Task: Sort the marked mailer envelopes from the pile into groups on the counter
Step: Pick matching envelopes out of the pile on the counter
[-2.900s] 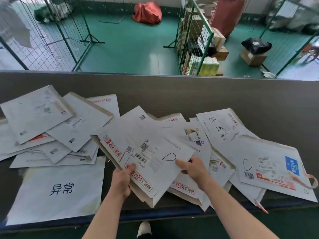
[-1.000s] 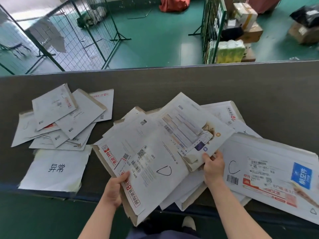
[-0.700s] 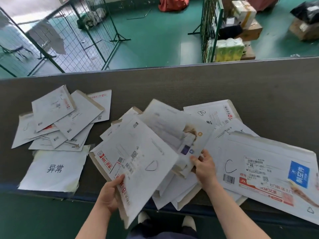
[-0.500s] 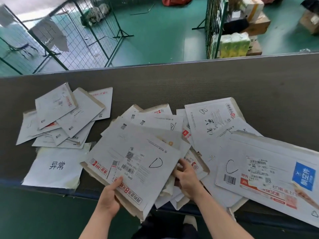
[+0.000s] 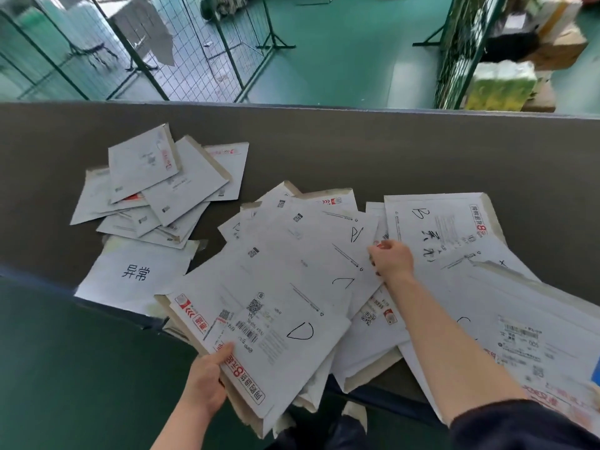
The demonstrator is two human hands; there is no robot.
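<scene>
The mailers (image 5: pixel 292 264) lay fanned in a loose pile across the middle of the tabletop (image 5: pixel 357 151), several hanging past its near edge. They looked light, flat and fairly stiff, like paper-faced padded envelopes, with smooth faces that would likely slide over one another. A pinch at an edge or corner, thumb on top and fingers beneath, seemed the surest hold; a flat press on the face would probably just shift the stack. Their torn flaps suggested that the edges could rip if pulled hard.

The left hand (image 5: pixel 207 381) gripped the near corner of the D mailer (image 5: pixel 259 329), thumb on its printed face and fingers underneath, and the mailers under that one appeared to sit in the same grip. The forearm came up from below the edge, with the wrist bent slightly inward.

The right hand (image 5: pixel 391 261) reached further out over the pile, arm nearly straight and palm down, fingers curled at the right edge of a mailer near the one marked B (image 5: pixel 441 225). Whether it had closed on an edge or only rested there, I could not tell.

To the left, apart from the pile, a sorted group (image 5: pixel 156 186) lay overlapped above a labelled sheet (image 5: pixel 136 274). A large mailer (image 5: pixel 519 332) lay on the right, partly under the right forearm.
</scene>
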